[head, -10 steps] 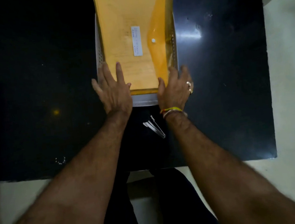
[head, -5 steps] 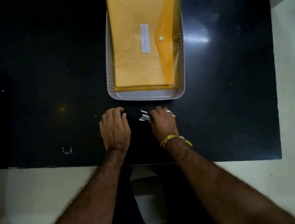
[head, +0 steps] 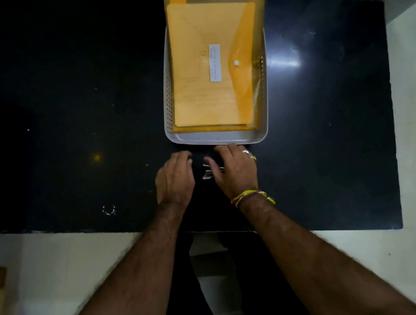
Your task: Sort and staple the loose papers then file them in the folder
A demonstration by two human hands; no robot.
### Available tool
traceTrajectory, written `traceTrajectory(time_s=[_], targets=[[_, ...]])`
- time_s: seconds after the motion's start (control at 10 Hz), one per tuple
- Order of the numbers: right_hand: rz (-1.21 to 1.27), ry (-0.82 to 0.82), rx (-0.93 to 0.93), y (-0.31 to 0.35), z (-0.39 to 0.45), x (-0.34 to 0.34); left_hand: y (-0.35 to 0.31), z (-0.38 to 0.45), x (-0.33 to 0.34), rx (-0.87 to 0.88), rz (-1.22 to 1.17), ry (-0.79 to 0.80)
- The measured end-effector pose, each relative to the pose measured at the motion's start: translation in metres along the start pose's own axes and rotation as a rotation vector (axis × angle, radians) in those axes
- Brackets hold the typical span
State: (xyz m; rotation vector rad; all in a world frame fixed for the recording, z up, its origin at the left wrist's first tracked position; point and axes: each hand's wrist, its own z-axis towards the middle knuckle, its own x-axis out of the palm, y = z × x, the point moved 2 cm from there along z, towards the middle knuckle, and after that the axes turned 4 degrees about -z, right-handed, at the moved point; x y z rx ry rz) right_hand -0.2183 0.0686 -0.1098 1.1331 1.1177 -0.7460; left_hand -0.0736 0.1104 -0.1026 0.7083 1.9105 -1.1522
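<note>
A: Where are the hands?

B: Both sit on the black table point(head: 68, 121) near its front edge. The right hand point(head: 234, 171) curls its fingers over a small dark stapler point(head: 209, 170); only a metal glint shows at the thumb, so it probably grips it, though the view is dim. The left hand point(head: 174, 179) lies at the stapler's nine o'clock, fingers bent, holding nothing visible.

A: And the folder?

B: The orange folder point(head: 212, 66), snapped shut with papers inside, lies in a grey tray point(head: 215, 139) at the hands' twelve o'clock, just beyond the fingertips.

A: How should the stapler be handled?

B: Close thumb and fingers along its sides, lift it straight, and avoid knocking the tray.
</note>
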Motion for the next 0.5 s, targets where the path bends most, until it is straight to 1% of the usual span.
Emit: traceTrajectory(time_s=[0.1, 0.2, 0.3, 0.4, 0.5], targets=[[-0.037, -0.204, 0.024, 0.0, 0.015, -0.016, -0.014, 0.003, -0.015, 0.222, -0.051, -0.189], [-0.092, 0.109, 0.21, -0.013, 0.041, -0.014, -0.018, 0.03, -0.017, 0.21, -0.041, -0.118], [-0.102, 0.36, 0.22, -0.023, 0.047, -0.006, -0.015, 0.044, -0.012, 0.123, 0.002, 0.052], [-0.152, 0.545, 0.145, -0.029, 0.054, -0.01, -0.016, 0.049, -0.014, 0.131, 0.159, 0.213], [-0.164, 0.583, 0.15, -0.028, 0.062, -0.017, -0.03, 0.053, -0.022, 0.119, 0.261, 0.264]])
